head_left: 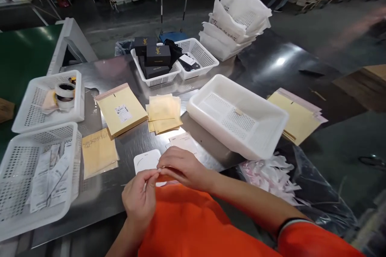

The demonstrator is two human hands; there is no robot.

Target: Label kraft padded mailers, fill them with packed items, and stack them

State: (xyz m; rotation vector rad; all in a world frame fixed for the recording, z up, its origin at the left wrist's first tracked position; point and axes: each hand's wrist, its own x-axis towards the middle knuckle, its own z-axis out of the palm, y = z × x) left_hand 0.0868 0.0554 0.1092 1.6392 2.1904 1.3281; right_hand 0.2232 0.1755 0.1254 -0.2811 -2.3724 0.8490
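My left hand [139, 196] and my right hand [184, 165] meet close to my body at the table's near edge. Thumb and fingers of both are pinched together, fingertips touching. Whatever lies between them is too small or hidden to name. Just behind the fingers is a white card-like piece [145, 161] with rounded corners and a thin dark curved line, partly covered by my hands. Pale printed paper [184, 141] lies beyond my right hand. Farther back are a small stack of yellowish translucent packets [164, 108] and a stack of yellow padded envelopes [116, 106] with a label on top.
An empty white tub [208, 122] stands right of centre, more envelopes [294, 108] beyond. Left are baskets with tape rolls [65, 93] and printed slips [56, 176]. Black boxes [158, 55] fill a back basket. Stacked lined baskets [235, 24] stand behind; peeled strips [271, 174] hang right.
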